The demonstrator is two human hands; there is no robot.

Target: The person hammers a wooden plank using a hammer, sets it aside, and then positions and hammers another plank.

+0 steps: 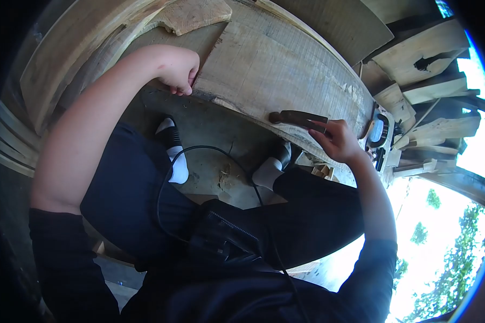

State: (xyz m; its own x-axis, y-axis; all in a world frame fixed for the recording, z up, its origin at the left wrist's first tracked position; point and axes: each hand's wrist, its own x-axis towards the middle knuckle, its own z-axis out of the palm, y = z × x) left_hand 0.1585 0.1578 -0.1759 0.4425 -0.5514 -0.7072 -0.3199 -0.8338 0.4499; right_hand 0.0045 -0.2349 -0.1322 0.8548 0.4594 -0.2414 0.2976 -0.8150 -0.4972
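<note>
A wide, pale wooden board (pixel 275 70) lies across the upper middle, with a rough front edge. At its left end my left hand (pixel 179 72) is closed, knuckles up, its fingertips at the board's edge; what they hold, if anything, is hidden. Toward the right, my right hand (pixel 335 139) has its thumb and fingers around the end of a dark, curved tool (pixel 299 118). The tool's rounded far end lies over the board's front edge.
Curved planks (pixel 64 64) stand at the left. A power tool (pixel 380 129) sits at the board's right end. Stacked wood pieces (pixel 423 54) fill the upper right. A black cable (pixel 160 188) loops over my legs, above the floor (pixel 210 129).
</note>
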